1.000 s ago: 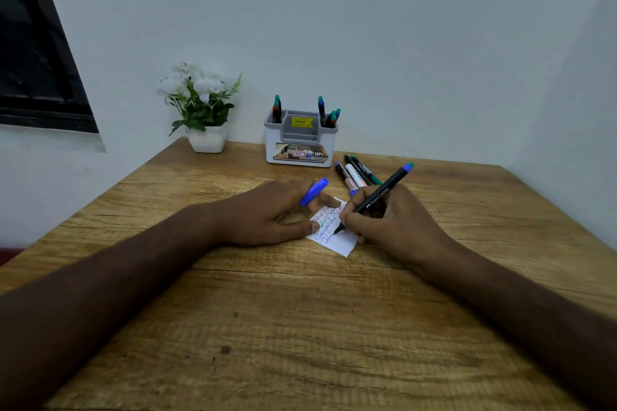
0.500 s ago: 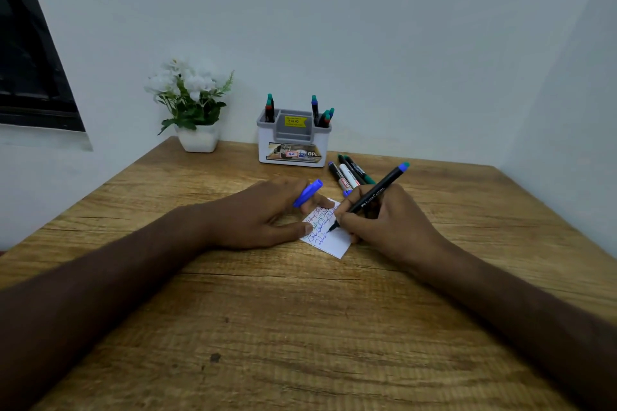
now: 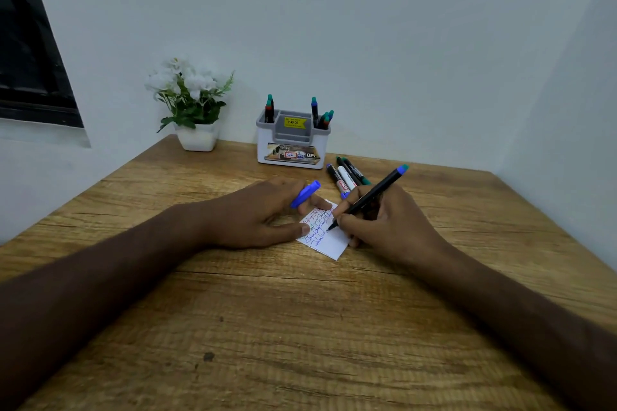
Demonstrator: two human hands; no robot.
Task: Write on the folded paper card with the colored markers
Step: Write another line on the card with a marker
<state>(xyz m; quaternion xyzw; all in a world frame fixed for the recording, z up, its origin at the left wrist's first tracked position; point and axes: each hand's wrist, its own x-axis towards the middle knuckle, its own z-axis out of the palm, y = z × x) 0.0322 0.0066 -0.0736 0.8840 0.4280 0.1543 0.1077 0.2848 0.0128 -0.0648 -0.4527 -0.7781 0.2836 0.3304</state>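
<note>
A small white folded paper card (image 3: 329, 242) lies on the wooden table (image 3: 300, 327), with several lines of red, green and blue writing on it. My right hand (image 3: 384, 223) grips a black marker with a blue end (image 3: 370, 197), its tip touching the card's right part. My left hand (image 3: 260, 213) holds a blue marker cap (image 3: 305, 193) between its fingers, while its thumb and a fingertip press down on the card's left edge.
A white and grey pen holder (image 3: 292, 143) with several markers stands at the back by the wall. Several loose markers (image 3: 347, 175) lie just right of it. A white pot of white flowers (image 3: 193, 103) stands at the back left. Walls close the back and right.
The marker tip has moved slightly along the card as the writing goes on. My left hand still holds the cap and presses the card. The view has shifted a little.
</note>
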